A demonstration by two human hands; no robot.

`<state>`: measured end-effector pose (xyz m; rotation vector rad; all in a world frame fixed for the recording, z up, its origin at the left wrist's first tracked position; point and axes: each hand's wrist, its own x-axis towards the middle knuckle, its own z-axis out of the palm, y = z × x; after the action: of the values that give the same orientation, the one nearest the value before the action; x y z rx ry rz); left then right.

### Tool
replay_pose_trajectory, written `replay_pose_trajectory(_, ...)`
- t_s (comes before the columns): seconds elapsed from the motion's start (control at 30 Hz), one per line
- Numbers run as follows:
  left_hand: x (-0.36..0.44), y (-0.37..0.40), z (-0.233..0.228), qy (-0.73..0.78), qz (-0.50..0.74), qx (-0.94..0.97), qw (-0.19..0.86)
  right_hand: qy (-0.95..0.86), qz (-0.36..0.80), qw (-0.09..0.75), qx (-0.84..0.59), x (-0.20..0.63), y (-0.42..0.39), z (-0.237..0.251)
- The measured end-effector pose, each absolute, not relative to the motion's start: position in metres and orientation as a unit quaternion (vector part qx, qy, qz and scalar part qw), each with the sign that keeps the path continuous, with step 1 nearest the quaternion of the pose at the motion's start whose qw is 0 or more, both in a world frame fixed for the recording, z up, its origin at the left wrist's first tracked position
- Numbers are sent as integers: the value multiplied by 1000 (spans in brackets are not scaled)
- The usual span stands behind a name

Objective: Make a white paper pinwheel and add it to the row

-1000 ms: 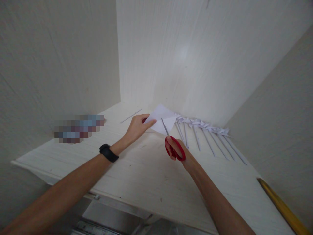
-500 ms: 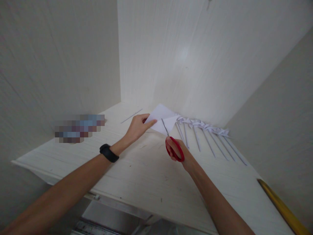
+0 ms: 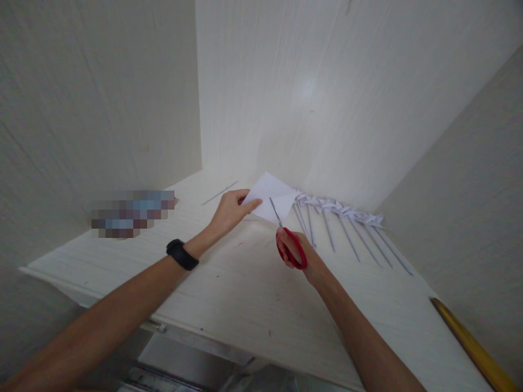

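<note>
My left hand (image 3: pixel 236 209) pinches the left corner of a white sheet of paper (image 3: pixel 265 188) between thumb and fingers, holding it above the table. Red-handled scissors (image 3: pixel 295 250) are in my right hand (image 3: pixel 300 247), with fingers wrapped through the loops. The scissors' blades point up and away, lying across the lower part of the paper, where a slit or fold line runs toward its right corner. Just right of the paper, a braided white paper strip (image 3: pixel 339 208) has several thin rolled paper sticks (image 3: pixel 349 239) sticking out toward me.
One thin stick (image 3: pixel 219 193) lies behind my left hand on the white table (image 3: pixel 229 294). A blurred-out object (image 3: pixel 134 215) rests at the left by the wall. A yellow strip (image 3: pixel 469 343) runs along the right edge. Walls enclose the back and sides.
Almost nothing differs. The paper and both hands keep their places, with only a very slight shift in the view.
</note>
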<state>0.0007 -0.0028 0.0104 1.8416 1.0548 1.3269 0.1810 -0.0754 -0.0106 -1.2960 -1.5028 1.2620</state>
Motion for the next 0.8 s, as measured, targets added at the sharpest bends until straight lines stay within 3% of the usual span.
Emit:
replay_pose_trajectory(0.3, -13, 12, 11, 391, 607, 598, 347, -600, 541, 339, -482, 191, -73, -17)
replay_pose_trajectory(0.4, -20, 18, 14, 379, 620, 574, 376, -568, 555, 359, -491, 199, -68, -20)
replay_pose_trajectory(0.63, -13, 6, 18, 342, 430, 689, 474, -494, 526, 511, -466, 208, -56, -15)
replay_pose_trajectory(0.8, -8, 0, 14, 338, 331, 744, 471, -498, 523, 533, -442, 210, -58, -8)
